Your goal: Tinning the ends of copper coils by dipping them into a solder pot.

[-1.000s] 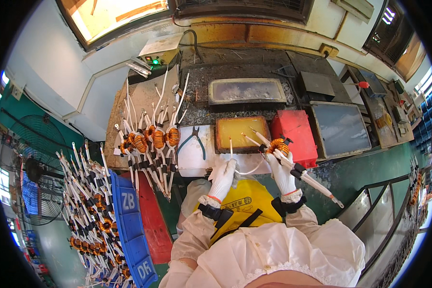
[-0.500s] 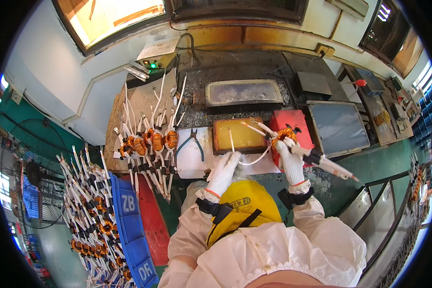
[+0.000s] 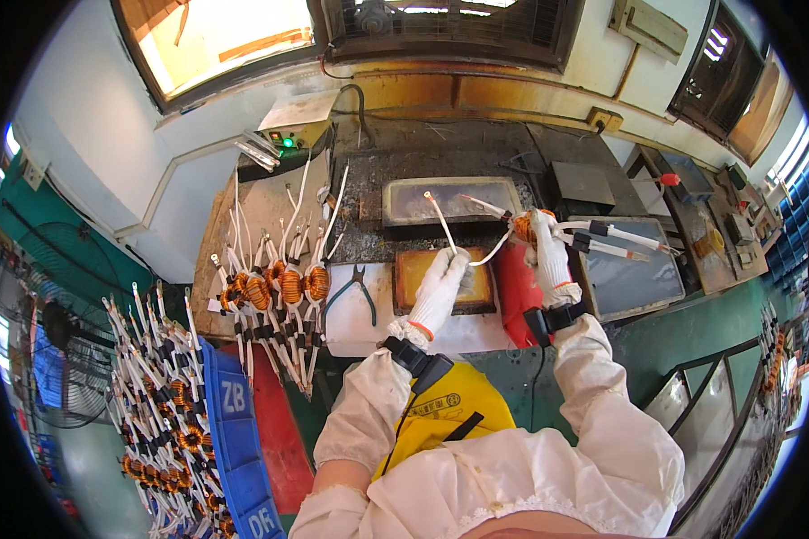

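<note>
My left hand (image 3: 442, 286), in a white knit glove, is closed around a white cable lead (image 3: 440, 220) that sticks up with a bare metal tip. The lead belongs to a copper-wound ring coil (image 3: 522, 226), gripped by my gloved right hand (image 3: 548, 256). More white leads (image 3: 616, 235) with black sleeves stick out to the right of that hand. Under my left hand lies a tray with amber contents (image 3: 397, 280). Beyond it, a pale-rimmed rectangular pot (image 3: 388, 202) holds a grey, shiny surface, and the lead's tip appears over it.
Several similar coils (image 3: 290, 286) stand on the bench's left side beside blue-handled pliers (image 3: 358, 289). A red box (image 3: 514, 292) and a grey-topped tray (image 3: 634, 274) sit at right. A blue bin (image 3: 238, 431) stands next to many piled coils (image 3: 189, 437), lower left.
Both hands have moved forward, away from my body, carrying the coil. The left lead's tip has gone from over the amber tray to over the grey pot.
</note>
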The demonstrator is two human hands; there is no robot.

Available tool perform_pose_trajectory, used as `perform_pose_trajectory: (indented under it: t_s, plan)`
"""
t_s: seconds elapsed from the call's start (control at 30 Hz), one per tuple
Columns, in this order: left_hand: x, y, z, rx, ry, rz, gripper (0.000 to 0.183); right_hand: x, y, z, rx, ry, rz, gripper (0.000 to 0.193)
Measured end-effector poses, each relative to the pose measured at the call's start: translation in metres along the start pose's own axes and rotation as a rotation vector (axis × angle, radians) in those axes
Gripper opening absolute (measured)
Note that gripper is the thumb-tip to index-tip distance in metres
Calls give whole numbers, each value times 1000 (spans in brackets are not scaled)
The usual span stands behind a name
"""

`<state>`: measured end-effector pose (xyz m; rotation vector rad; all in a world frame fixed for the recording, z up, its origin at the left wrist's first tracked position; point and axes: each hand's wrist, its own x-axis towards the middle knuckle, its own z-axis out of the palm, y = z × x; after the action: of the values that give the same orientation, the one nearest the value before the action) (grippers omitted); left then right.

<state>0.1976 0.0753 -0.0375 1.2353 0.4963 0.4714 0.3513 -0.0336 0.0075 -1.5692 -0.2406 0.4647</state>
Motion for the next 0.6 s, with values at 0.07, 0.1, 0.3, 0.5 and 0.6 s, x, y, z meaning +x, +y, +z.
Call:
perform_pose_trajectory:
  t_s: [0.07, 0.1, 0.3, 0.5, 0.6]
  plan:
    - [4, -1, 4, 80, 21, 15, 22, 16, 10, -1, 23, -15, 1, 34]
    - [7, -2, 7, 161, 44, 25, 22, 29, 20, -3, 84, -29, -13, 32]
    - [19, -14, 7, 119, 31, 64, 22, 53, 33, 0, 255, -111, -66, 28]
    - [20, -11, 11, 106, 30, 68, 21, 59, 34, 2, 252, -97, 33, 28]
    - [20, -11, 13, 106, 41, 63, 21, 61, 35, 3, 264, -113, 11, 28]
